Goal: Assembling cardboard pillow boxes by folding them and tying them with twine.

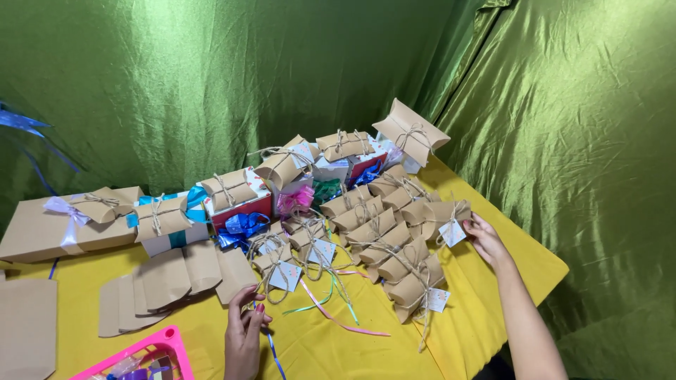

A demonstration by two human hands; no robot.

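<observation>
Pinching a twine loop between its fingertips, the left hand works at lower centre of the frame, the twine running up to a small kraft box with a white tag just above it. Over at right centre, the right hand rests its fingers against another tied box at the outer end of a row, touching its tag; whether it actually grips the box I cannot tell

Plenty looks finished, by my reading: a whole cluster of tied boxes fills the middle of the yellow table, each wrapped in twine, several tagged. More of them sit stacked on gift boxes along the back, and one perches at upper right against the green drape

What seems left: a fan of flat blanks lies unfolded at lower left, and loose ribbons trail across the cloth beside the left hand. A pink tray of bits sits at the bottom edge. A long flat kraft box with a lilac bow lies at far left

So the bulk appears done, with a modest pile of blanks to go
</observation>
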